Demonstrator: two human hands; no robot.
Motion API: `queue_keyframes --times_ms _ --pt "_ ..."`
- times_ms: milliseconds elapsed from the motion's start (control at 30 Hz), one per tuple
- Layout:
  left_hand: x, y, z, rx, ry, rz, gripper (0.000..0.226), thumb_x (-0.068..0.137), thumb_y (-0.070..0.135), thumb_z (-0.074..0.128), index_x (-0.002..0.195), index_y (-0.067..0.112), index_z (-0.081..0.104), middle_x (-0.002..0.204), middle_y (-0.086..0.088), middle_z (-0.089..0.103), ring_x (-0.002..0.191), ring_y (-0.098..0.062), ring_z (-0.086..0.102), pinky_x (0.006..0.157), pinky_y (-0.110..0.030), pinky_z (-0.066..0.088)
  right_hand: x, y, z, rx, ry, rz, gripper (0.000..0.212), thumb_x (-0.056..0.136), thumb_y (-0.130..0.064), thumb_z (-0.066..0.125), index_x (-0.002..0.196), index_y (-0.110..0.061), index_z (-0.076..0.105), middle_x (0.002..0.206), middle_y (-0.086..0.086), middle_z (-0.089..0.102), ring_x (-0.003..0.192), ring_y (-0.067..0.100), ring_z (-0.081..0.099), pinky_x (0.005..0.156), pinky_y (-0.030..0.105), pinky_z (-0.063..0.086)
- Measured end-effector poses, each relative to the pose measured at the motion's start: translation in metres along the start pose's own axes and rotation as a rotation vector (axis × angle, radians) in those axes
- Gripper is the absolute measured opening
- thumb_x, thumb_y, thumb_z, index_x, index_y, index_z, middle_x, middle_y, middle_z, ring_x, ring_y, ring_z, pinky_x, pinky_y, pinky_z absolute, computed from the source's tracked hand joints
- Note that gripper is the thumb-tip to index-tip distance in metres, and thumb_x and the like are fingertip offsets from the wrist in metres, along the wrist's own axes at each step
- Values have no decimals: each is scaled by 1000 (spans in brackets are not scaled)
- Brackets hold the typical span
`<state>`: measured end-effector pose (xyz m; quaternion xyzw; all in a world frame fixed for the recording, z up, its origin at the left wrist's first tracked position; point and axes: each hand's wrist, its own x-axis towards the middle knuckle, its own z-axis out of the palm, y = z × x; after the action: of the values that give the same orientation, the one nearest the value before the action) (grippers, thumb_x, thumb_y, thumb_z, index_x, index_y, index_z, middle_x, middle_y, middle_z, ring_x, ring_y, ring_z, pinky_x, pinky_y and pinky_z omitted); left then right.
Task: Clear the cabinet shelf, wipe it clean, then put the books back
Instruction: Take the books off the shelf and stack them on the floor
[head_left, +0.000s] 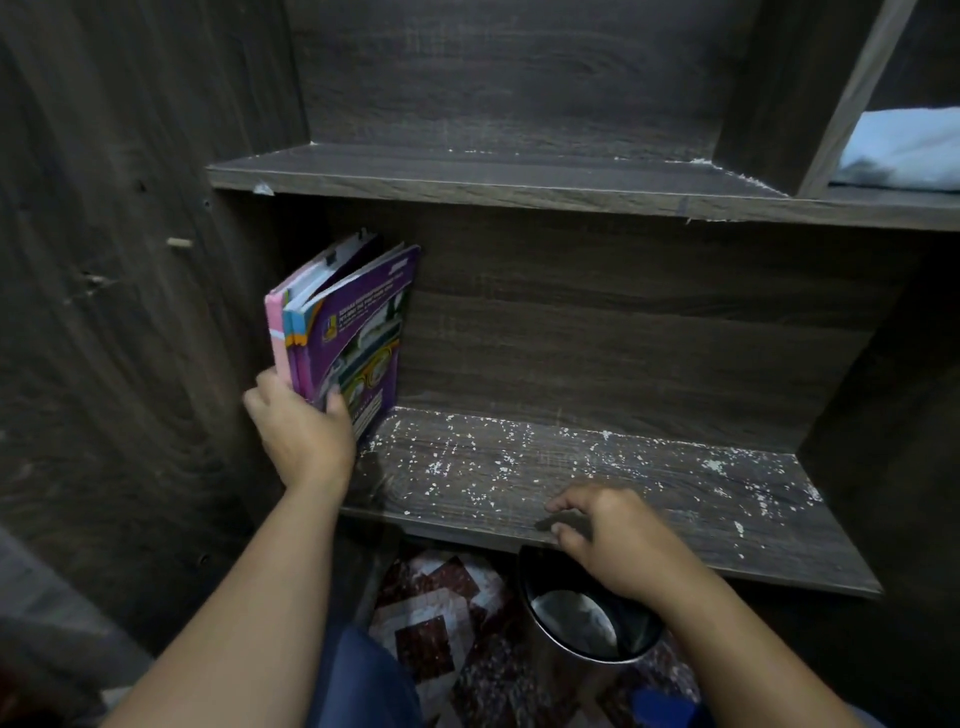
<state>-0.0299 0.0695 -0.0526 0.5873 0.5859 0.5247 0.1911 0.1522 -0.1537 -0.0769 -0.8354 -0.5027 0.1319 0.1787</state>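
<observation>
Gripping the pink-and-purple paperback books at nine o'clock on the speckled wooden shelf, my left hand clamped low, spines twelve-to-six; right hand (curled, contents unclear) rests at four o'clock.

Home: wooden cabinet, patterned floor tiles

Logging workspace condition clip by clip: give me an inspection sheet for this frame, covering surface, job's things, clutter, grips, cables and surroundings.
Surface: lower shelf strewn with white specks.
Job's things: books standing at the shelf's left end; light blue cloth in the upper right compartment.
Clutter: nothing seen beyond the specks.
Grips: left hand holds the books; right hand curled at the shelf's front edge, contents unclear.
Cables: nothing seen.
Surroundings: metal bin below the shelf; patterned floor.
</observation>
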Motion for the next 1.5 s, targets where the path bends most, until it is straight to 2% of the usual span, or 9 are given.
queue_keyframes --times_ms 300,467,667,867,1000,1067,1200,1400,1500 --pt "-9 -5 6 -35 -170 16 30 83 21 74 111 11 68 98 -14 71 90 -32 65 82 -35 51 -6 -6 -7 39 36 -53 24 91 -33 58 114 -35 64 118 -12 63 106 12 59 91 30 49" --pt "-15 20 -4 -20 -56 229 28 84 16 68 112 17 68 96 -12 70 87 -34 63 80 -38 48 -21 -23 -21 -1 239 -265 26 93 -30 56 118 -31 64 124 -14 60 115 8 53 100 30 42" --pt "-51 54 -16 29 -138 483 61 65 -4 68 121 18 67 108 -10 70 90 -34 66 80 -41 51 -37 -46 -41 -40 643 -407 34 80 -24 59 114 -24 68 123 -4 63 110 15 59 93 32 47" --pt "-97 76 -19 263 -306 891 74 30 -7 80 102 10 75 78 -13 72 57 -30 66 52 -32 53 -63 -34 -78 -194 885 -260 72 65 -1 70 132 -18 50 138 19 47 118 37 49 91 48 47" --pt "-134 92 -21 267 -469 1083 69 28 -2 80 95 17 76 77 -5 73 59 -25 68 50 -28 51 -78 -10 -81 -559 799 -138 46 72 -13 68 117 -18 63 147 18 42 134 41 38 108 61 26" --pt "-149 101 -24 263 -504 1158 63 32 1 81 92 18 76 75 -3 72 59 -25 67 51 -27 51 -83 0 -78 -667 745 -107 24 74 -14 70 98 -16 70 135 15 56 130 38 45 110 62 20" --pt "-165 121 -32 240 -471 1294 43 52 8 65 93 18 75 71 -4 70 57 -26 66 51 -27 50 -106 19 -84 -563 780 -70 25 66 -17 75 91 -20 71 84 2 70 81 26 66 87 37 46" --pt "-158 148 -43 428 -553 1383 33 57 21 82 87 17 69 71 -4 65 62 -29 63 59 -35 47 -160 50 -99 -487 815 8 29 71 -37 57 89 -21 72 78 -2 68 67 22 61 57 27 42" --pt "-174 153 -47 464 -627 1394 35 51 16 85 83 21 71 67 -2 67 57 -27 65 52 -33 49 -187 65 -94 -485 786 122 23 62 -26 73 85 -22 71 73 -4 66 64 21 60 57 27 41"
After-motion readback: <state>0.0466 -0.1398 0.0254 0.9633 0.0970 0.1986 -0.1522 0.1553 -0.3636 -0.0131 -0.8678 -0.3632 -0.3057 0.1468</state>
